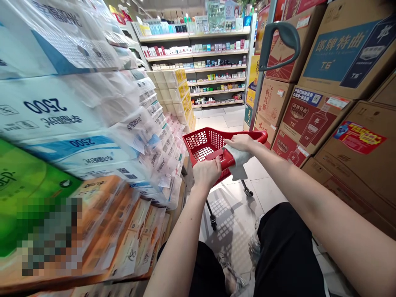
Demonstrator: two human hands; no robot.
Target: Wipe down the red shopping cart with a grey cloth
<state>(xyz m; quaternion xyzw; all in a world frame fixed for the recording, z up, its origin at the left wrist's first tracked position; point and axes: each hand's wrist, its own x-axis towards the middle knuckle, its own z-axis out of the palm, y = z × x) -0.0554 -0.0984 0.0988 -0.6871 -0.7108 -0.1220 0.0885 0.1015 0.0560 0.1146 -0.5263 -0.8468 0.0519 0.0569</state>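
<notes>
A red plastic shopping trolley basket [210, 144] stands on thin metal legs with small castors, just ahead of me. My left hand [207, 173] is curled around its red handle [218, 159]. My right hand [243, 142] rests higher up, on the basket's far rim, pressing a crumpled white cloth [238, 163] against it. The cloth hangs down below the handle. The inside of the basket shows only its red mesh floor, partly hidden by my hands.
Plastic-wrapped bales of tissue packs [77, 119] tower along the left of the aisle. Stacked cardboard cartons [312, 115] form a wall on the right, beside a grey handle on a metal pole [278, 45]. Shelves of boxed goods [194, 62] stand ahead, beyond a tiled floor [235, 218].
</notes>
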